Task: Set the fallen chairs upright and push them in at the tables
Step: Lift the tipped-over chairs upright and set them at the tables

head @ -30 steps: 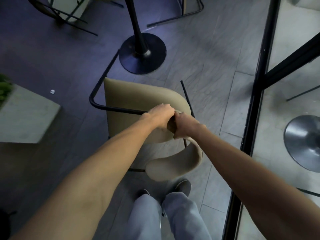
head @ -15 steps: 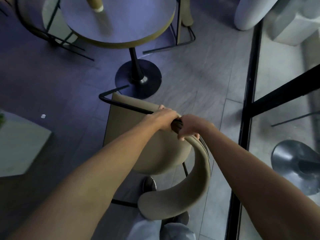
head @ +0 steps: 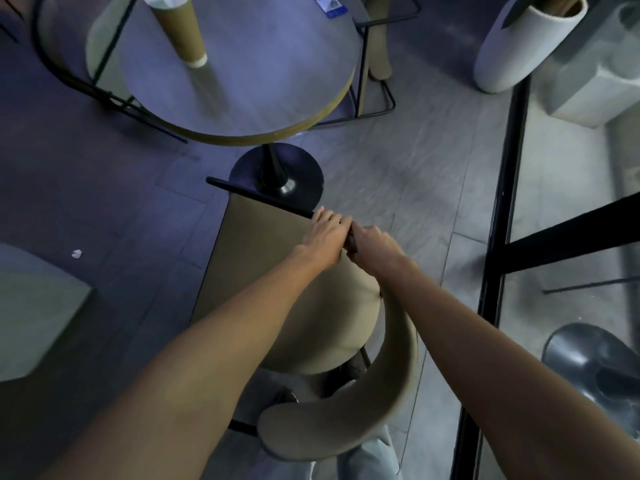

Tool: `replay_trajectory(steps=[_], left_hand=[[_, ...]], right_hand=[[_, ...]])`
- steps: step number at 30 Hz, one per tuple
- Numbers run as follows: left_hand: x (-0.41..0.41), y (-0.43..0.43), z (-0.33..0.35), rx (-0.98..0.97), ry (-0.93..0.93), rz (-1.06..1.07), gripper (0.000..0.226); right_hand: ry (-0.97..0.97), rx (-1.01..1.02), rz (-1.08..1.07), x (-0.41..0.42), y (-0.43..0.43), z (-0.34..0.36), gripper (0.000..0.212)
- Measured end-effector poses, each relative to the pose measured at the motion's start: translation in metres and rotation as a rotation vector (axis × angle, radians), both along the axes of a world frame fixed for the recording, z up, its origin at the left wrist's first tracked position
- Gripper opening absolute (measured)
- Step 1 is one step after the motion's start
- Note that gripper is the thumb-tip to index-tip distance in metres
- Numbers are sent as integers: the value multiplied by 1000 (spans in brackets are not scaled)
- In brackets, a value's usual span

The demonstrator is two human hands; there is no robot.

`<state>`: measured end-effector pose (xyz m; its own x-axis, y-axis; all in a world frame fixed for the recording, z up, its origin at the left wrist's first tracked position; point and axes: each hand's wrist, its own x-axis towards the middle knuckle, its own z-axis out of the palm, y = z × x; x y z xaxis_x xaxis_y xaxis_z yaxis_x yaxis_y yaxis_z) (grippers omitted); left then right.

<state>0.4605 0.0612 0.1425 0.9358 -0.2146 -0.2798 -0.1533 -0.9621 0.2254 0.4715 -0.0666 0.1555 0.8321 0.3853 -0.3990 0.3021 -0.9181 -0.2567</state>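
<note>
The chair (head: 266, 271) has a smooth beige padded seat and a long curved backrest (head: 346, 427) in the same stuff, rounded at its end, on a thin black metal tube frame (head: 259, 197). It is on the grey tiled floor (head: 398, 168) on the person's side of the round table (head: 277, 81), its far edge just beside the table's black disc base (head: 304, 168); whether all its legs are down cannot be told. The left hand (head: 327, 237) has its fingers curled over the black tube at the seat's far right corner, and the right hand (head: 375, 249) is closed tight round the same dark tube just beside it, the two almost touching. The table top is matt grey with a pale wooden rim, and near its far left edge stands a brown cardboard tube (head: 180, 29) with a white end. At the far edge lies a small blue card (head: 331, 5); its print is too blurred to read. A smooth white pot (head: 512, 50) stands by the black-framed glass wall (head: 502, 202). A white paper scrap (head: 76, 253) lies on the floor to the left, near a grey block (head: 38, 313).
</note>
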Motion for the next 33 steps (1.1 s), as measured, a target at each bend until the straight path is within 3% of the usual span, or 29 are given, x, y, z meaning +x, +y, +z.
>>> replay_trajectory(steps=[3, 5, 9, 15, 21, 26, 29, 33], left_hand=[[13, -3, 1, -39, -59, 86, 63], [15, -8, 1, -131, -23, 171, 73], [13, -20, 1, -262, -6, 342, 84], [0, -40, 1, -393, -50, 549, 87], [-55, -81, -9, -436, 285, 509, 76], [-112, -140, -23, -456, 461, 491, 111], [-134, -169, -38, -438, 455, 568, 124], [-145, -183, -47, -395, 367, 613, 119]], right_hand=[[-62, 31, 22, 22, 0, -2, 42], [-96, 23, 24, 35, -5, -2, 52], [-46, 49, 46, 61, -9, 2, 60], [23, 275, -6, 70, -15, -2, 64], [55, 281, -85, 57, -33, -3, 72], [53, 296, -230, 24, -56, -13, 69], [37, 303, -251, 13, -65, -19, 57], [76, 277, -234, 10, -68, -18, 52]])
